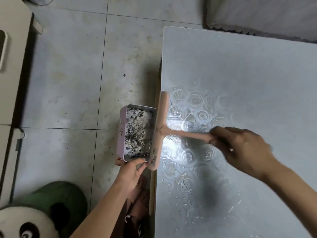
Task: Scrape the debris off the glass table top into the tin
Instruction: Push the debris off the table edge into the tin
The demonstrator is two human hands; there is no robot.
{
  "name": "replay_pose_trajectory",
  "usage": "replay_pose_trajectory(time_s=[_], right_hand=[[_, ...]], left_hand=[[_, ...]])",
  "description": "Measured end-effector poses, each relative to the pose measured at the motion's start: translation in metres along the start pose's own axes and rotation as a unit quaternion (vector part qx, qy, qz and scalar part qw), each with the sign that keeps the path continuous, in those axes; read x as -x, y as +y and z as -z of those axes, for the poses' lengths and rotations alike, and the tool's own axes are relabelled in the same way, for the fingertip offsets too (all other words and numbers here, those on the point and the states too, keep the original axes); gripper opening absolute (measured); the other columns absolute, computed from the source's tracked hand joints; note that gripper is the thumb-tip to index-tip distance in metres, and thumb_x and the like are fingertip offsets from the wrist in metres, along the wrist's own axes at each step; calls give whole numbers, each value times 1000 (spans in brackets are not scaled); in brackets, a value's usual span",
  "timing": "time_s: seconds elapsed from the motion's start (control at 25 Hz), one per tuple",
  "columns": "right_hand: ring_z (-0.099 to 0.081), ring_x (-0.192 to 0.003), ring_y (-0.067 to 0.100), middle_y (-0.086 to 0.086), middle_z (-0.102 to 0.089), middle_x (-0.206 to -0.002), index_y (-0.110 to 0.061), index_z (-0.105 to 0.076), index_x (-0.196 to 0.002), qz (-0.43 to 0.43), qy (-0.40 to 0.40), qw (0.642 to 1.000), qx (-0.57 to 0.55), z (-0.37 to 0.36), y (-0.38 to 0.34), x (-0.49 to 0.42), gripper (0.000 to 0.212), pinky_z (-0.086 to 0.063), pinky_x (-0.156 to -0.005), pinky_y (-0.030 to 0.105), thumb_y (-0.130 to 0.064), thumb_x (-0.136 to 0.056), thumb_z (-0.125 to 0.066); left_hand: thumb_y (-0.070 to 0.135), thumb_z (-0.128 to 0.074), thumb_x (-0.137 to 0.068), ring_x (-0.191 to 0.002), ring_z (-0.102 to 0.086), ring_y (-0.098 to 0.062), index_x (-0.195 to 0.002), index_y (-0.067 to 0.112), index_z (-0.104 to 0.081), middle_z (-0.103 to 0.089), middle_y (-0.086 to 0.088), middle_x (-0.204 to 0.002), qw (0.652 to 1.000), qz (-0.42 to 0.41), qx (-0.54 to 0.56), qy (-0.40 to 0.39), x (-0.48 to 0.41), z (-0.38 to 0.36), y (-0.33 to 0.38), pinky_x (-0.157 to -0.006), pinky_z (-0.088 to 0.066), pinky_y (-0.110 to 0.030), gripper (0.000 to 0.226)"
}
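Debris (137, 133) lies in a grey and black heap across the bottom of the tin (122, 134), so I'd reckon most of the job is done. The left hand (132, 170) grips the tin's near end and holds it just below the glass table top (248, 74), tight against the edge at nine o'clock. The right hand (240, 145), blurred, is curled round the handle of the pink scraper (158, 131), whose blade lies along that same edge, over the tin's rim. What is left looks like pale flecks and drops (185, 200) toward five o'clock from the blade; the glass toward twelve and two looks clean. There is plenty of room for another pull. The edge is the risk: the blade is longer than the tin, so bits at its ends could drop to the tiled floor (68, 83).
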State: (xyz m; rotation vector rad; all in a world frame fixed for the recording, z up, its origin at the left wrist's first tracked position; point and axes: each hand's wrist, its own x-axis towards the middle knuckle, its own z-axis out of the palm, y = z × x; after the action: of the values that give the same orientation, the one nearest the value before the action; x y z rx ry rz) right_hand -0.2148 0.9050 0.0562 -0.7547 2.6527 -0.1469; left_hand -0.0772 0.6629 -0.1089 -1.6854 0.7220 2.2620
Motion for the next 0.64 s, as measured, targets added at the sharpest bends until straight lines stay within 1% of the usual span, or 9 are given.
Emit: replay_pose_trajectory(time_s=[0.08,0.16,0.2,0.28,0.36,0.44,0.52,0.6,0.64], right_hand=[[-63,-66,24,-12,-65,-77,-34,-59,-96,-51,-22,998,-10,26,25,11,23,-46,-52,32,-51,-87,-46],[-60,-62,18,-20,-63,-74,-39,-57,-93,-102,-32,994,13,41,49,17,33,-45,-52,30,-62,-82,-35],[-58,-62,17,-20,-62,-73,-39,-57,-93,-114,-37,992,21,41,55,14,37,-44,-52,29,-64,-81,-32],[-60,-70,20,-15,-64,-79,-34,-58,-100,-105,-56,993,22,32,53,-3,38,-43,-57,30,-60,-86,-33],[-62,-80,24,-9,-65,-87,-31,-57,-108,-67,-75,995,23,14,38,-23,29,-45,-63,31,-49,-94,-40],[-62,-81,26,-6,-64,-88,-31,-55,-111,-8,-72,997,34,2,23,-36,25,-44,-65,31,-45,-96,-41],[-62,-76,26,-7,-64,-85,-32,-57,-109,25,-51,997,51,8,19,-43,26,-41,-61,30,-46,-94,-41],[-63,-72,24,-10,-65,-81,-36,-58,-105,-10,-36,999,30,25,34,-40,26,-39,-57,29,-50,-91,-42],[-63,-71,23,-12,-65,-79,-37,-58,-102,-40,-38,998,30,36,42,-36,26,-40,-55,29,-53,-90,-41]], left_hand=[[-21,-46,-84,-68,-71,-17,-75,0,-59,-70,-10,-68,1000,2,7,-5,2,0,1,-74,-60,-33,25],[-22,-46,-83,-75,-69,-18,-80,1,-60,-71,-8,-72,1000,-2,15,-1,1,-1,3,-76,-59,-36,27],[-22,-46,-83,-78,-68,-18,-83,3,-60,-72,-7,-73,1000,-4,20,1,1,-3,4,-74,-59,-36,29],[-23,-46,-82,-77,-69,-17,-88,5,-61,-73,-5,-74,1000,-6,22,5,-3,-9,9,-72,-60,-36,33],[-23,-47,-82,-70,-71,-16,-89,6,-61,-73,-5,-72,1000,-5,23,7,-7,-16,15,-69,-60,-36,33],[-23,-47,-81,-68,-71,-16,-86,5,-60,-72,-7,-72,1000,-4,28,4,-11,-22,21,-66,-61,-36,31],[-22,-48,-82,-70,-71,-17,-84,4,-60,-71,-9,-74,1000,-2,27,0,-13,-27,26,-65,-61,-35,28],[-21,-49,-82,-69,-71,-17,-83,4,-59,-69,-10,-75,1000,2,23,3,-15,-29,29,-67,-61,-37,27],[-21,-49,-82,-69,-71,-17,-82,3,-59,-69,-10,-75,1000,5,22,4,-15,-30,30,-67,-61,-37,26]])
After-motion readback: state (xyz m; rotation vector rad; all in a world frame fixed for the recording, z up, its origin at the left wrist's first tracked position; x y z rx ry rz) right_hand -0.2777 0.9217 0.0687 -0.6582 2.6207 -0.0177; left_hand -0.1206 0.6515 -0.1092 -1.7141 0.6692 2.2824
